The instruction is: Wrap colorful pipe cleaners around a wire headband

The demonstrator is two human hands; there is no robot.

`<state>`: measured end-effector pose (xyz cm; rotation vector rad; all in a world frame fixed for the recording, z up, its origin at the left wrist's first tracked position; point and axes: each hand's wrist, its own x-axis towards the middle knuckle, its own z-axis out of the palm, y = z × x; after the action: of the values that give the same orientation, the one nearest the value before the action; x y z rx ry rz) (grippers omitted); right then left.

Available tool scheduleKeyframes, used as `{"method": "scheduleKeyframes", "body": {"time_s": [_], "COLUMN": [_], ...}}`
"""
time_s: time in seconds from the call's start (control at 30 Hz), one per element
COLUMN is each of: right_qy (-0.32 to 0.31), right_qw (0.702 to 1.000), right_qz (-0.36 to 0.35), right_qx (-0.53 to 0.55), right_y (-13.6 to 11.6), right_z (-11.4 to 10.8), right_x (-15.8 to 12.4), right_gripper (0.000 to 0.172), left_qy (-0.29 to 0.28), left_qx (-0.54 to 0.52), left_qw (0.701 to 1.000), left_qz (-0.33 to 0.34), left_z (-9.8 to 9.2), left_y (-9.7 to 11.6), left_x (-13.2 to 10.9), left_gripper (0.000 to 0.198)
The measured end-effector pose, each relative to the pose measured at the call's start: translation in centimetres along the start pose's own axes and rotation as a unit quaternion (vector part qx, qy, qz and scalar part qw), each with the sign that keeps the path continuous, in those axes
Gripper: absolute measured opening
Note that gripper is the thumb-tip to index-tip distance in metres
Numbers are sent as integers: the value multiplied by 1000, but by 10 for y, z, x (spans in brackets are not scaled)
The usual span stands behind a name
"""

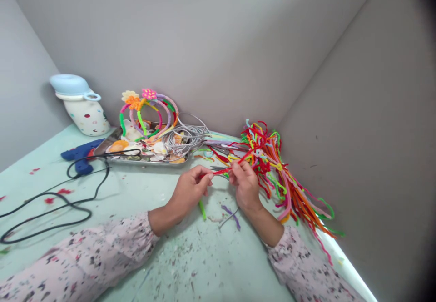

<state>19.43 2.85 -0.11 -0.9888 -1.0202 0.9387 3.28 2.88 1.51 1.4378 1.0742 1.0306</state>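
Observation:
A thin red fuzzy stem (223,171) stretches between my two hands above the table's middle. My left hand (190,190) pinches one end of it between thumb and fingertips. Further along, my right hand (245,186) is closed on the same stem, which runs on up and to the right toward the pile. A grey wire (229,218) curves out below my right hand. Beneath and just behind the red stem, the dark blades of scissors (218,169) show between the hands. Short purple (235,222) and green (202,210) pieces lie in front.
Behind on the left stand a metal tray (150,162) with flower-topped hoops (139,106) and coiled grey wire (185,138), a blue glue gun (83,152) with black cable, and a white bottle (86,116). Colourful fuzzy stems (286,175) heap at right against the wall.

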Motion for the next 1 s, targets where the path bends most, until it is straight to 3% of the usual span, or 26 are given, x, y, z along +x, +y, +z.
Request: {"method": "scheduleKeyframes", "body": {"time_s": [0.1,0.23,0.6,0.77,1.0], "right_qy": [-49,-45,-7,-38,-117], "right_qw": [997,997,996,988,992], "right_qz": [15,20,63,107,56], "right_qx": [-56,-68,67,102,2], "right_y": [-5,-6,2,-1,0], "right_z": [3,3,2,1,-3], "right_x": [-4,-5,0,1,-6], "right_gripper": [22,27,21,20,23], "left_qy": [1,8,-72,-112,-93], "left_qx": [28,41,-35,-81,-126], "left_qw": [999,999,997,990,987], "left_qz": [16,22,-5,22,-24], "left_z": [0,0,4,2,2], "left_y": [-2,-1,8,11,18], "left_x": [-2,-4,-10,-9,-5], "left_gripper": [21,22,27,25,32]}}
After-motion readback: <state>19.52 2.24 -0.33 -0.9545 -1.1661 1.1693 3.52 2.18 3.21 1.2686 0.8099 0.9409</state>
